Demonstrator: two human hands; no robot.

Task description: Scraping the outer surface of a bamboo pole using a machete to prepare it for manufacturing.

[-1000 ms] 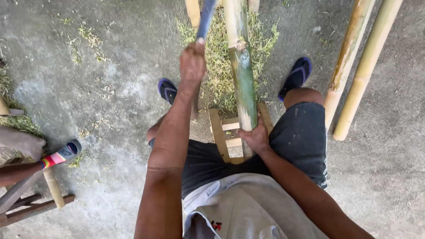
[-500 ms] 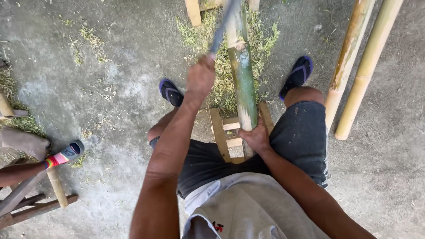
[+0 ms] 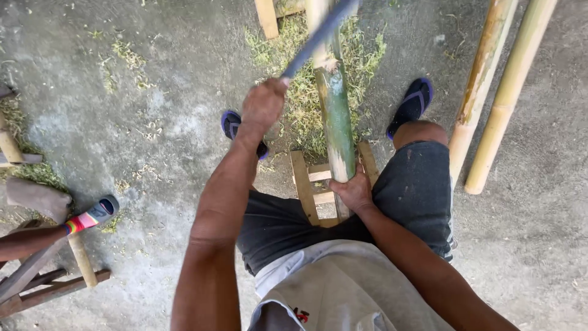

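Between my knees, on the wooden frame (image 3: 304, 184), the bamboo pole (image 3: 335, 116) runs lengthwise away from me; my right hand (image 3: 352, 190) clamps its near end; my left hand (image 3: 262, 107) grips the blade (image 3: 318, 37), raised just left of it.

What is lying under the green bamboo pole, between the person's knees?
Under the green bamboo pole is a wooden slatted frame, and farther off green shavings on the concrete. The right hand covers the pole's near end, so its support there is hidden.
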